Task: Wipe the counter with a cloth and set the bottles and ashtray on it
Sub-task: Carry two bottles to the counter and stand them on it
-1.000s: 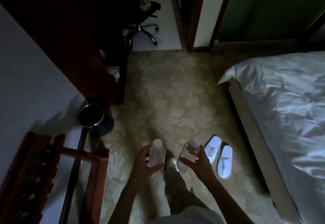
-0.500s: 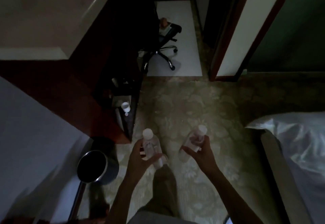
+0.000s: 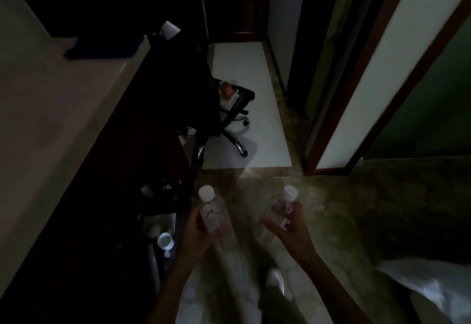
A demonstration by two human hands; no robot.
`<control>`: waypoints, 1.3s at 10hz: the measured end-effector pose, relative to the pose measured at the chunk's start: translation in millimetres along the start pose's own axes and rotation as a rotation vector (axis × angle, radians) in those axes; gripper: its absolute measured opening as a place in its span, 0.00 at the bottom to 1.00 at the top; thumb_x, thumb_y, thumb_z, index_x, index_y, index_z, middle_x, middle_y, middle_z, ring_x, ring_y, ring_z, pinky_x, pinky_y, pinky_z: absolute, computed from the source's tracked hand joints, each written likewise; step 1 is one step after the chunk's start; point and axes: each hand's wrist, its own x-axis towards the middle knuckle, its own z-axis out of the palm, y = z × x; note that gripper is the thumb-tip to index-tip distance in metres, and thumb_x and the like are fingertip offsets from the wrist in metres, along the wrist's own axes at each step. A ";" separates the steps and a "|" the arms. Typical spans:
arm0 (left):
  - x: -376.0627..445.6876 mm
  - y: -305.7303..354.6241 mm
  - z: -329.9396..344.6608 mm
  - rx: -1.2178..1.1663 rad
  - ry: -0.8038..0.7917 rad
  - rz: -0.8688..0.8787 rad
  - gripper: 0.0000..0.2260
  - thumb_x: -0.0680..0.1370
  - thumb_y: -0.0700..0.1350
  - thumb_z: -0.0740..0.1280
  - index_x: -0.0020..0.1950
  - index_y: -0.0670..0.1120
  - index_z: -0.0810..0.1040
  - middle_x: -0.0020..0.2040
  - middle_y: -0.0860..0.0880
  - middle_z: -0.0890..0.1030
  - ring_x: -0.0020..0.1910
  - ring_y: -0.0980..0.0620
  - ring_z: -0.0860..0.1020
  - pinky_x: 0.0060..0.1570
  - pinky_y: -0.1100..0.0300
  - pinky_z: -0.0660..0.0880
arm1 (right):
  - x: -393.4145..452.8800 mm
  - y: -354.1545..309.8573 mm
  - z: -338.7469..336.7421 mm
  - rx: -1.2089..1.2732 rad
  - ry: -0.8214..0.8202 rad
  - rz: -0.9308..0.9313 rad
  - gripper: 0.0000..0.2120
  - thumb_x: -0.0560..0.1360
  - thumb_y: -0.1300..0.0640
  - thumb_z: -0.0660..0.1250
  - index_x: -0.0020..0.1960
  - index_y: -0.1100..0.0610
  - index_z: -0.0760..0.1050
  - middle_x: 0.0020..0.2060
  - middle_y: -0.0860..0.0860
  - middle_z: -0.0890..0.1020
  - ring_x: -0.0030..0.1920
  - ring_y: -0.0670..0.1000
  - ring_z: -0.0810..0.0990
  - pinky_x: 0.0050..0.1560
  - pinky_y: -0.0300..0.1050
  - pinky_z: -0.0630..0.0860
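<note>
The room is dim. My left hand grips a clear plastic bottle with a white cap, held upright over the patterned carpet. My right hand grips a second clear bottle, white-capped and tilted slightly left. Both bottles are at chest height in front of me, about a hand's width apart. The pale counter stretches along the left, above a dark wooden cabinet front. A dark flat object lies on the counter's far end. No ashtray or cloth can be made out.
A dark shelf unit left of my left hand holds a white cup. A black office chair stands on a white floor mat ahead. A doorway frame rises at right. White bedding shows at lower right.
My view has swung up and left: the counter fills more of the left side, the bin and slippers have left the frame. Both hands still hold their bottles, raised slightly.
</note>
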 end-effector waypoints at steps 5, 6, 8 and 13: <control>223.5 211.4 -126.5 -0.087 0.690 0.251 0.29 0.62 0.52 0.83 0.61 0.58 0.77 0.55 0.57 0.85 0.52 0.60 0.84 0.48 0.66 0.80 | 403.2 -239.1 178.5 0.145 -0.666 -0.382 0.24 0.69 0.61 0.77 0.58 0.50 0.68 0.47 0.43 0.81 0.46 0.37 0.81 0.44 0.32 0.77; 238.0 256.2 -175.8 -0.086 0.824 0.308 0.27 0.62 0.57 0.80 0.59 0.57 0.79 0.54 0.54 0.85 0.50 0.58 0.84 0.45 0.64 0.81 | 435.4 -302.8 236.7 0.236 -0.772 -0.473 0.25 0.66 0.57 0.79 0.57 0.46 0.70 0.47 0.42 0.83 0.47 0.42 0.83 0.45 0.35 0.79; 291.6 297.3 -307.1 0.057 1.107 0.321 0.22 0.69 0.46 0.79 0.61 0.48 0.77 0.53 0.51 0.84 0.50 0.53 0.83 0.46 0.59 0.81 | 476.3 -405.5 351.8 0.322 -0.877 -0.598 0.24 0.66 0.55 0.79 0.55 0.49 0.70 0.48 0.44 0.81 0.48 0.38 0.81 0.45 0.32 0.78; 429.6 277.4 -457.4 0.205 1.419 0.006 0.19 0.66 0.45 0.81 0.49 0.45 0.75 0.48 0.48 0.81 0.46 0.49 0.79 0.43 0.61 0.75 | 570.0 -492.3 617.9 0.138 -1.114 -0.627 0.25 0.66 0.54 0.79 0.58 0.53 0.72 0.51 0.50 0.82 0.51 0.51 0.82 0.53 0.45 0.78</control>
